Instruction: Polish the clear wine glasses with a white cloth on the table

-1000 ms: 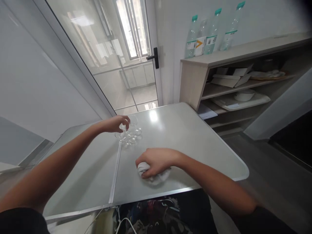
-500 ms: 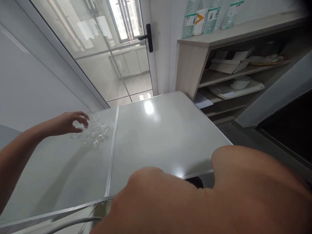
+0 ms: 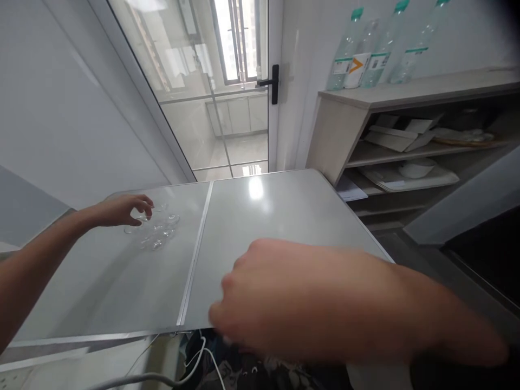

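Note:
My left hand (image 3: 129, 210) is over the far left of the table, its thumb and fingers curled around a clear, round-rimmed piece (image 3: 143, 218). Around and just beyond its fingertips lies a cluster of see-through glass-like pieces (image 3: 156, 234), several with round rims; their exact kind is hard to make out. Close to the camera, my right hand (image 3: 264, 295) hovers above the table's near edge, back of the hand up and slightly blurred. Its fingers are folded in, and whatever may be inside them is hidden.
The pale grey table (image 3: 280, 216) has a metal strip (image 3: 195, 252) across it. Cables (image 3: 201, 352) hang below its near edge. Behind stands a glass door with a black handle (image 3: 275, 84). A shelf unit (image 3: 339, 130) at right bears plastic bottles (image 3: 376, 67).
My right hand has drawn away from the camera and now shows whole as a fist. The view has tilted upward and shifted left. My left hand stays at the clear pieces.

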Tool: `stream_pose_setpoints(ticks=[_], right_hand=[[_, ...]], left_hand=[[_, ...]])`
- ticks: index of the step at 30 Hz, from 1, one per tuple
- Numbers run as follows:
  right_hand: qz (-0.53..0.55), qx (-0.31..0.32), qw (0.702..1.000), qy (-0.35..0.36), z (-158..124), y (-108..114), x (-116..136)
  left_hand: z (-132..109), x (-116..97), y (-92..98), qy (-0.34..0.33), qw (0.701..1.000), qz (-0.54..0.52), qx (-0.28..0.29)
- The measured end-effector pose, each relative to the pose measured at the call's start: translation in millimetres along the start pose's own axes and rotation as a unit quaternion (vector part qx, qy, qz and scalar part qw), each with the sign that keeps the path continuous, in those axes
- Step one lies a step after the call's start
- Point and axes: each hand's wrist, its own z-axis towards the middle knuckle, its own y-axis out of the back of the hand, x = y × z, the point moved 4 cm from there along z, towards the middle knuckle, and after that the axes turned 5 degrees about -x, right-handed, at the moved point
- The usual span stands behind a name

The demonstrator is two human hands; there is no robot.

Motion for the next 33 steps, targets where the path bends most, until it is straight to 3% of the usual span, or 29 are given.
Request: stream_pose_setpoints(ticks=[3, 5, 7, 9, 12, 15, 18, 21, 23, 26, 28, 30, 31, 33], right_hand=[[-0.046, -0.005, 0.998, 0.033, 16.6, -9.1, -43.1], [-0.014, -0.001, 1.000, 0.024, 24.6, -28.9, -76.5], [0.029, -0.013, 0.999, -0.026, 26.5, -50.3, -109.8], [0.090, -0.040, 0.993, -0.062, 22.1, -69.6, -136.8], [0.228, -0.081, 0.967, -0.073, 11.5, -92.7, -165.5], [0.318, -0.136, 0.932, -0.105, 4.5, -105.6, -187.4], [0.269, -0.264, 0.914, -0.152, 1.0, -103.9, -202.5], [0.296, -0.323, 0.879, -0.188, 1.6, -106.1, -210.1], [0.371, -0.350, 0.833, -0.213, 2.6, -110.7, -214.7], [0.491, -0.379, 0.748, -0.234, 4.3, -118.6, -219.7], [0.564, -0.381, 0.693, -0.239, 5.8, -123.5, -221.5], [0.616, -0.378, 0.645, -0.250, 7.1, -128.1, -223.7], [0.634, -0.373, 0.627, -0.257, 7.9, -130.7, -225.1], [0.663, -0.364, 0.593, -0.275, 9.7, -136.7, -228.7]], left_hand=[[-6.4, 10.2, 0.3, 0.007, 1.000, -0.005, 0.007], [3.7, 21.7, 0.0, -0.004, 0.998, -0.002, 0.061], [19.0, 36.6, -3.5, -0.029, 0.984, 0.008, 0.176], [30.0, 52.2, -8.8, -0.064, 0.949, 0.017, 0.310], [39.5, 69.6, -8.4, -0.084, 0.942, 0.040, 0.323], [34.8, 70.2, -5.2, -0.086, 0.949, 0.040, 0.301], [27.0, 61.7, 9.2, -0.075, 0.959, 0.018, 0.271], [16.2, 54.0, 34.1, -0.047, 0.977, 0.022, 0.205], [1.2, 49.1, 49.6, -0.017, 0.993, 0.042, 0.111], [-42.5, 44.3, 56.7, 0.106, 0.987, 0.044, -0.113], [-82.0, 42.2, 42.2, 0.187, 0.949, 0.021, -0.253], [-116.7, 44.4, 14.2, 0.253, 0.913, 0.010, -0.321], [-128.9, 48.6, -3.2, 0.288, 0.905, -0.015, -0.314], [-142.0, 58.8, -37.3, 0.326, 0.909, -0.086, -0.247]])
